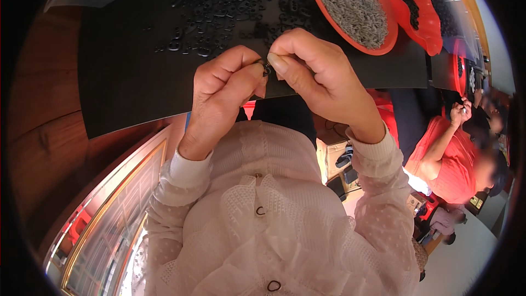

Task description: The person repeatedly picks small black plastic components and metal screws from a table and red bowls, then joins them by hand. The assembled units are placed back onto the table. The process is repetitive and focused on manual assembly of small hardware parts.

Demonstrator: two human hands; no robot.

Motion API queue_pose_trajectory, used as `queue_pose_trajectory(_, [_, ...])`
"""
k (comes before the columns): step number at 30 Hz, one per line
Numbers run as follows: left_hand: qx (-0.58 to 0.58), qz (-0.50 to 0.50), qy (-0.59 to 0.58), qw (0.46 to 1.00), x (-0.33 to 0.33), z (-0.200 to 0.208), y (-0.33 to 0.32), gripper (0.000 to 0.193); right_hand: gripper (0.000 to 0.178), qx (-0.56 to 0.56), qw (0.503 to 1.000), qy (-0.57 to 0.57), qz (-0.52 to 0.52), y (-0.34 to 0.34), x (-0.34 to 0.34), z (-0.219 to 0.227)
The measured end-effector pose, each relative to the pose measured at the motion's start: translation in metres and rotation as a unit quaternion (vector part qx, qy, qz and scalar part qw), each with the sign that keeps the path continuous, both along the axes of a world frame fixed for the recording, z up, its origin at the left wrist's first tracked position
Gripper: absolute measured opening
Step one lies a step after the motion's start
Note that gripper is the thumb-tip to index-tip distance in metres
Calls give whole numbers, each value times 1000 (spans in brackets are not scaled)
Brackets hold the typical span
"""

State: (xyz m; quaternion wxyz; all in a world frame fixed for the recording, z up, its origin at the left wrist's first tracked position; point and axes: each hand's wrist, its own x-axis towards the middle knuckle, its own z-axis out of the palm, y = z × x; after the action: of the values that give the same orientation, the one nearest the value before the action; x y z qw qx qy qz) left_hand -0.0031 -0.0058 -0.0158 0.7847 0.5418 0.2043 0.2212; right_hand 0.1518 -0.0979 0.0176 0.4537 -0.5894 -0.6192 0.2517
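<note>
Evidently, the working relation is side by side: the small dark piece point(266, 69) sits just right of the left hand point(222, 90), which pinches it between thumb and fingers. The right hand point(318, 74) has thumb and forefinger pressed together just beside the piece's right side; whether they grip anything cannot be told. The left hand is judged nearer; the piece's long axis is indiscernible. Loose black parts point(203, 30) lie beyond both hands, and a red bowl point(375, 51) beyond the right. Bare bench point(129, 85) leaves room leftward of the left hand.
</note>
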Motion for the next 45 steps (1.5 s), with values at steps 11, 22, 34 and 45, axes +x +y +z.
queue_pose_trajectory(11, [13,-8,-1,1000,-2,-4,-2,10,9,0,995,-98,10,1,-6,-1])
queue_pose_trajectory(22, [18,-7,0,1000,-6,-6,-2,9,15,7,971,-233,-56,-1,-23,3])
queue_pose_trajectory(34, [31,-44,-17,998,-7,-3,4,10,7,-81,995,-59,1,-2,-13,7])
queue_pose_trajectory(45, [9,-18,-36,999,-4,-1,0,8,12,-7,936,-351,-14,63,45,10])
